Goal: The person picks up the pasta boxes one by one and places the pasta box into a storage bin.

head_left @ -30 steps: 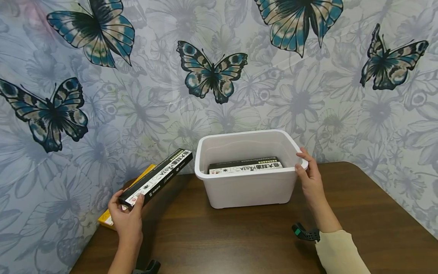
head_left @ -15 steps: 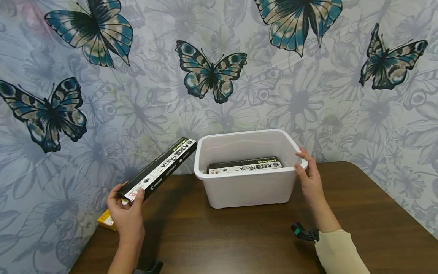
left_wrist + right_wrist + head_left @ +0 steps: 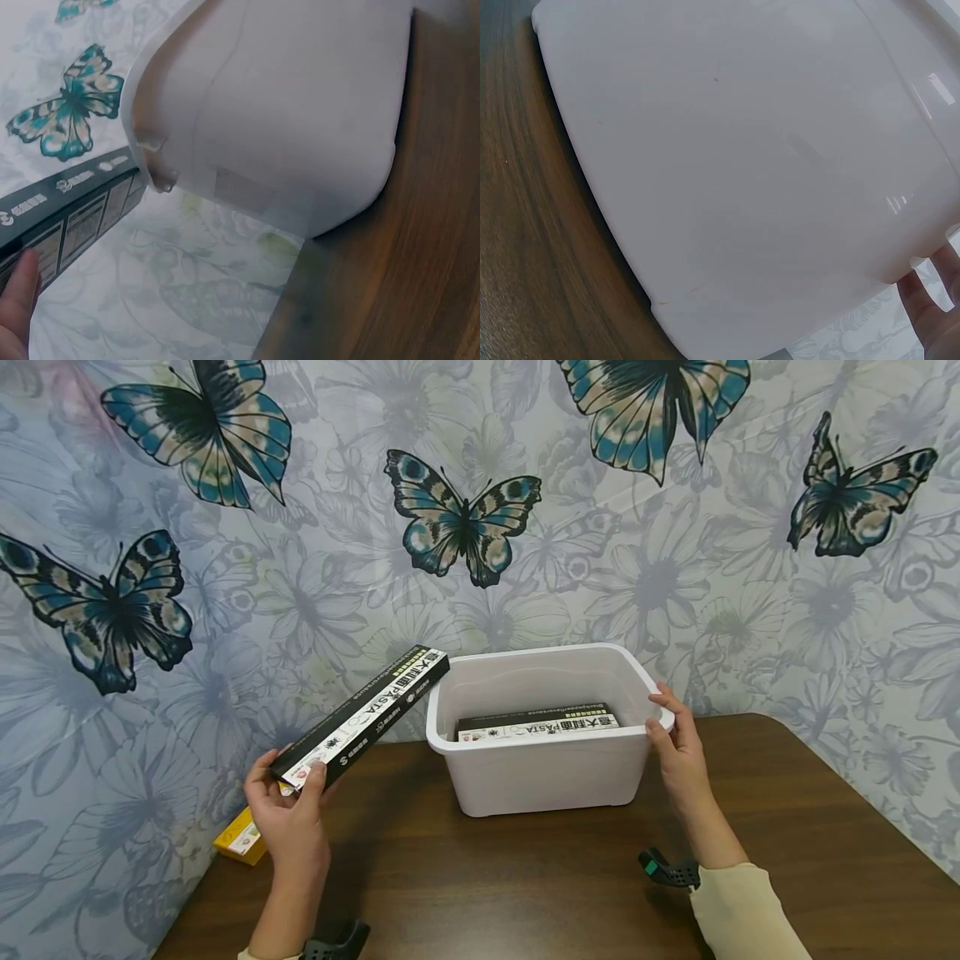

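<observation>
A long black-and-white pasta box (image 3: 363,718) is gripped at its near end by my left hand (image 3: 291,814), thumb on top and fingers beneath. The box tilts upward, its far end right at the left rim of a white plastic bin (image 3: 547,777). In the left wrist view, the held box (image 3: 71,210) shows its printed side beside the bin wall (image 3: 277,112). My right hand (image 3: 681,752) pinches the bin's right rim, thumb outside in front and fingers at the side. Inside the bin lies another black-and-white pasta box (image 3: 540,722), its lower part hidden by the front wall.
A yellow box (image 3: 243,839) lies at the table's left edge, partly hidden behind my left hand. The brown wooden table (image 3: 480,885) meets a wall covering (image 3: 337,568) printed with butterflies. A black wrist strap (image 3: 669,868) sits on my right wrist.
My left hand has lifted the pasta box and carried it up and to the right, from over the yellow box to the bin's left rim. The right hand and the bin stay put.
</observation>
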Demonstrator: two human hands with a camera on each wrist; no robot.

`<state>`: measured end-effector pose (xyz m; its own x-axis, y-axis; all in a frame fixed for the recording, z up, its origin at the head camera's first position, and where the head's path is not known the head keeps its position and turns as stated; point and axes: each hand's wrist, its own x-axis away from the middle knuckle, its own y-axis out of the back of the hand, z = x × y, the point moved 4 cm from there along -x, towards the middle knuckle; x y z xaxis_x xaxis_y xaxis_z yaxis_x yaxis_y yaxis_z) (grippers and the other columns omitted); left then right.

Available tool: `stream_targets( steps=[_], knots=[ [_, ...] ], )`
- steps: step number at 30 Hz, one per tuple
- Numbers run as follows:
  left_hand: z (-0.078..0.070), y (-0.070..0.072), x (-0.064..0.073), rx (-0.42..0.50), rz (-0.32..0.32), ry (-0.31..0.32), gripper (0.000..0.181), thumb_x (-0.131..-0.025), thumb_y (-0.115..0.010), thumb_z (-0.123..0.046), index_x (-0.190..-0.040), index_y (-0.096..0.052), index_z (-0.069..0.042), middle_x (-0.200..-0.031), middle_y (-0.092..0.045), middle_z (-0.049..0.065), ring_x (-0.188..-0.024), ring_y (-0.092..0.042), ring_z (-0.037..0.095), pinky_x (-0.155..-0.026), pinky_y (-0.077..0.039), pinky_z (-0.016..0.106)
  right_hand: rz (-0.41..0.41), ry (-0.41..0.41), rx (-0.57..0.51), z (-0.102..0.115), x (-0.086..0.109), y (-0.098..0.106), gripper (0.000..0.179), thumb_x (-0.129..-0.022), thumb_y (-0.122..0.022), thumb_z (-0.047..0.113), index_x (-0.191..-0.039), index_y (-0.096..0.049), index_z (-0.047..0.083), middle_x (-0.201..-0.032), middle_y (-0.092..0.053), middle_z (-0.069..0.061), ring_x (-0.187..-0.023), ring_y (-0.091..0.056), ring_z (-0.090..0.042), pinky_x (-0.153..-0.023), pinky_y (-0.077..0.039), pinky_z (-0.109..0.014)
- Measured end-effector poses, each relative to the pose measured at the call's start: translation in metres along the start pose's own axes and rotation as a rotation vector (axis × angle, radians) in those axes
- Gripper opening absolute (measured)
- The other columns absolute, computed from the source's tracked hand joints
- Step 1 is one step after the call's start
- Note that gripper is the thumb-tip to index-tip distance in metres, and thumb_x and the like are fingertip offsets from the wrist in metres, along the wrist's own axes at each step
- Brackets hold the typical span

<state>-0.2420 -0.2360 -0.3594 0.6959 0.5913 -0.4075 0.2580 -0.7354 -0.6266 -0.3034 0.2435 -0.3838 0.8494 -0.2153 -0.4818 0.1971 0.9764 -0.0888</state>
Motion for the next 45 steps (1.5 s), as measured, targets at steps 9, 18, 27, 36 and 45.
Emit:
stream_targets(
  steps=[9, 18, 27, 36, 45],
  knots=[
    [0.005, -0.008, 0.001, 0.013, 0.081, 0.1, 0.056, -0.09, -0.059, 0.015, -0.137, -0.037, -0.006, -0.136, -0.044, 0.015, -0.102, -0.065, 0.019, -0.071, -0.06, 0.034, 0.002, -0.003, 0.003, 0.0, 0.0, 0.0, 0.04, -0.102, -0.05, 0.007, -0.141, -0.043, 0.002, -0.165, -0.026, -0.003, -0.152, -0.023, -0.021, -0.105, -0.031, -0.01],
    [0.014, -0.016, -0.003, -0.026, 0.168, 0.229, 0.054, -0.094, -0.056, 0.01, -0.14, -0.038, -0.011, -0.134, -0.044, 0.012, -0.104, -0.066, 0.016, -0.075, -0.06, 0.036, -0.004, 0.0, 0.001, -0.002, 0.001, 0.0, 0.04, -0.101, -0.05, 0.007, -0.14, -0.044, 0.001, -0.166, -0.025, -0.007, -0.15, -0.026, -0.019, -0.104, -0.033, -0.01],
    [0.021, -0.028, -0.01, -0.017, 0.219, 0.301, 0.058, -0.1, -0.052, 0.0, -0.153, -0.035, -0.018, -0.137, -0.041, 0.002, -0.101, -0.064, 0.01, -0.077, -0.061, 0.035, -0.011, 0.0, -0.013, 0.0, 0.001, -0.001, 0.04, -0.101, -0.05, 0.007, -0.14, -0.044, 0.002, -0.166, -0.025, -0.008, -0.15, -0.027, -0.019, -0.104, -0.033, -0.011],
    [0.031, -0.043, -0.013, -0.038, 0.284, 0.341, 0.053, -0.102, -0.051, -0.006, -0.151, -0.033, -0.016, -0.14, -0.041, 0.003, -0.106, -0.065, 0.011, -0.078, -0.061, 0.033, -0.005, -0.009, -0.016, -0.001, 0.002, -0.001, 0.04, -0.102, -0.05, 0.007, -0.141, -0.044, 0.002, -0.166, -0.024, -0.008, -0.15, -0.027, -0.02, -0.103, -0.033, -0.011],
    [0.039, -0.057, -0.017, -0.117, 0.303, 0.373, 0.055, -0.1, -0.057, -0.011, -0.151, -0.036, -0.011, -0.134, -0.045, -0.001, -0.1, -0.065, 0.009, -0.08, -0.059, 0.026, -0.003, -0.01, -0.033, -0.001, 0.001, -0.001, 0.04, -0.102, -0.049, 0.007, -0.141, -0.043, 0.002, -0.166, -0.024, -0.006, -0.15, -0.025, -0.02, -0.104, -0.033, -0.012]
  ],
)
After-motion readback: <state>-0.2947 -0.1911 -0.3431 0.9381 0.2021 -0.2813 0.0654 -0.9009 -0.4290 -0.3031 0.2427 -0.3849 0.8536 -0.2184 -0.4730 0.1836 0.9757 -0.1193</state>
